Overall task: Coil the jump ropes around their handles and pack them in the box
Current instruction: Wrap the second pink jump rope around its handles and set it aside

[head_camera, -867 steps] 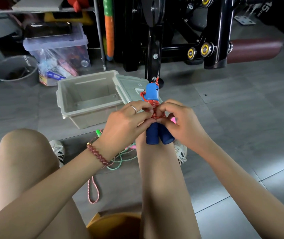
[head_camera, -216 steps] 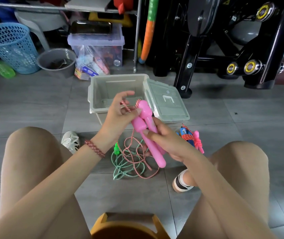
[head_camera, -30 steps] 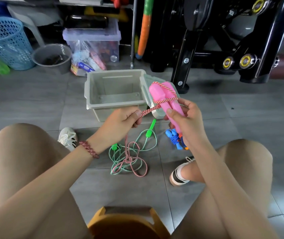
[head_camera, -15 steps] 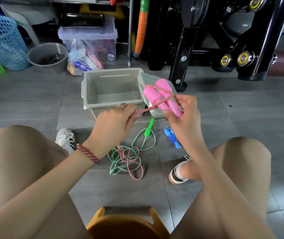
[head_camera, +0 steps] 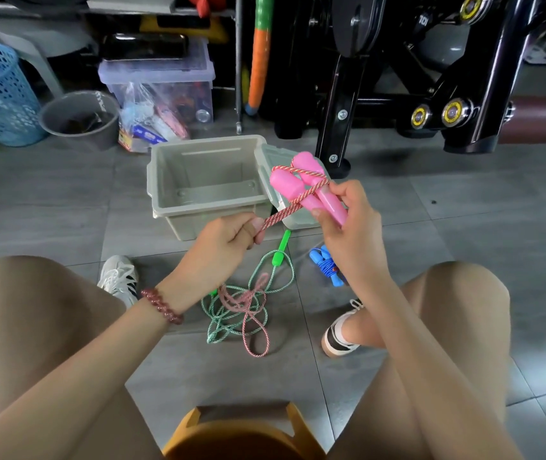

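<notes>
— Hands, quick?
— Both busy. The left hand is curled tight round the pink-and-white rope, pinching it at the thumb. The right hand grasps the pink handles, two of them, side by side, heads tilted up and away.
— Rope state?
— Taut from the left fist up to the handles, crossing them on a slant and looping over the heads. Number of turns: cannot tell. The slack drops behind the left hand, so that stretch is hidden, and shows again as blurred loops on the floor between the knees.
— Where is all this?
— In the air, just in front of the box, over its near right corner. The box is open, one; its lid lies at its right side, mostly covered by the handles and the right hand.
— Other ropes?
— Three in total. The green rope is loose on the floor, tangled with the pink slack. One green handle is clear; a second is only a green sliver by the left wrist. The blue jump rope is bundled on the floor, touching nothing else, partly behind the right wrist; handle count unclear.
— Cut off?
— Stool at the bottom edge; two shoes, right shoe half hidden by the forearm.
</notes>
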Motion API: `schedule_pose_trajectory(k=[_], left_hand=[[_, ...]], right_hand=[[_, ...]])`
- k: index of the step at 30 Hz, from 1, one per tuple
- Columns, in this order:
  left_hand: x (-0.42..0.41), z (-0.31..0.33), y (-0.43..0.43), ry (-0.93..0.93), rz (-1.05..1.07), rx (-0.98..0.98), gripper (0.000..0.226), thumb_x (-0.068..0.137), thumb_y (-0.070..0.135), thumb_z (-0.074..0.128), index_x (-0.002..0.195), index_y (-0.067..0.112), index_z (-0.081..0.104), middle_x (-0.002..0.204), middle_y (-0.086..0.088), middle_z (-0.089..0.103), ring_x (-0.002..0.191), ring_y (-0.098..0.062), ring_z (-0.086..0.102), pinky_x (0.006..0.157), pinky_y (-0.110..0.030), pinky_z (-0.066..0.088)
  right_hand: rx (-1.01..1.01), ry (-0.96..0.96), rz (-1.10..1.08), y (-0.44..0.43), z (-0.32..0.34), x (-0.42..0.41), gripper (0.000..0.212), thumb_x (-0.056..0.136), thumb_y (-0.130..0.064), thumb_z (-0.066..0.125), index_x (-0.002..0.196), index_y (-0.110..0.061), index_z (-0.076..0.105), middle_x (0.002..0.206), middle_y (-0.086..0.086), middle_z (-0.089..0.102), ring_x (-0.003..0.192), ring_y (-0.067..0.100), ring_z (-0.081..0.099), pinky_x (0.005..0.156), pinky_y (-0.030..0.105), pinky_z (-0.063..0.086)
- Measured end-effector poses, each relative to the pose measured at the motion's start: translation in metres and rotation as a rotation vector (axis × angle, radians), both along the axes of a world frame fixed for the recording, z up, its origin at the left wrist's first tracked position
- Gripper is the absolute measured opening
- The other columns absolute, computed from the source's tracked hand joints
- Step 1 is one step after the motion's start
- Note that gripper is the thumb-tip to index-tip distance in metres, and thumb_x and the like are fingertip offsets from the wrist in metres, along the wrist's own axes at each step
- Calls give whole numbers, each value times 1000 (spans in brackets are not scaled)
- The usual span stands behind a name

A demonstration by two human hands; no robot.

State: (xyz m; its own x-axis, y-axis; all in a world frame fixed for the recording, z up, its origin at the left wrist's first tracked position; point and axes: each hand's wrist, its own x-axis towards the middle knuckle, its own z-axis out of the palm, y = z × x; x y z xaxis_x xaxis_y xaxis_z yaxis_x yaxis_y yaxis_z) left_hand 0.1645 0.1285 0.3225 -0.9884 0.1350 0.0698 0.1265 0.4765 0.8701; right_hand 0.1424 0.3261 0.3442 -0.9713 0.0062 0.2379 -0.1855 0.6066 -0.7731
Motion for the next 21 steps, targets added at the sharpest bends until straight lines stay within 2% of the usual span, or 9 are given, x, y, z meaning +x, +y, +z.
schedule_pose_trajectory(k=[4,6,8,10,12,14,17,19,21], left_hand=[[4,11,-1,106,28,-43,38,86,53,35,68,23,51,52,3,38,53,-25,38,53,-35,35],[7,13,-4,205,41,-253,43,83,57,38,69,19,52,48,2,37,47,-20,40,47,-34,34],[9,14,-6,399,37,-505,41,81,58,44,68,20,52,47,6,37,45,-21,46,42,-27,28],[10,14,-7,536,-14,-627,37,81,52,48,69,17,54,49,6,44,45,-23,52,43,-22,28],[11,11,-6,613,-77,-635,33,83,46,50,72,15,56,51,2,50,45,-25,53,42,-23,31],[11,11,-6,654,-104,-589,27,84,46,52,80,19,54,52,-1,51,45,-23,52,42,-24,33],[10,16,-10,640,-76,-507,25,81,48,59,84,24,55,55,3,54,48,-17,50,46,-22,34],[9,19,-14,592,-47,-451,29,78,48,62,81,19,63,58,10,54,52,-7,47,49,-23,37],[8,22,-15,464,-25,-342,27,73,46,69,77,20,64,55,16,45,55,-4,42,52,-13,30]], right_hand=[[-8,4,-5,-1,-2,-2,26,90,-16,59,113,-21,47,98,-5,63,82,18,61,67,40,50],[74,-7,-12,3,-6,-5,23,92,-20,58,111,-19,47,90,-2,62,73,22,59,59,41,48],[132,-42,-18,8,-9,-8,19,92,-25,58,108,-19,48,78,-2,59,64,22,56,54,37,44],[180,-103,24,9,-10,-9,16,92,-27,59,104,-21,51,74,-4,59,60,17,54,52,34,40],[288,-170,117,3,-10,-6,16,90,-25,60,105,-21,54,78,0,63,63,22,53,53,33,37],[356,-219,234,-5,-9,0,19,89,-25,61,107,-21,57,88,4,68,74,28,58,61,34,44],[412,-265,424,-10,-5,10,26,86,-25,67,110,-21,59,99,2,70,88,25,65,70,33,46],[430,-292,534,-11,1,15,27,84,-23,69,109,-20,60,99,-1,71,88,19,62,66,21,38],[452,-343,597,-13,8,20,28,82,-20,70,108,-20,58,94,-6,71,83,10,56,66,6,34]])
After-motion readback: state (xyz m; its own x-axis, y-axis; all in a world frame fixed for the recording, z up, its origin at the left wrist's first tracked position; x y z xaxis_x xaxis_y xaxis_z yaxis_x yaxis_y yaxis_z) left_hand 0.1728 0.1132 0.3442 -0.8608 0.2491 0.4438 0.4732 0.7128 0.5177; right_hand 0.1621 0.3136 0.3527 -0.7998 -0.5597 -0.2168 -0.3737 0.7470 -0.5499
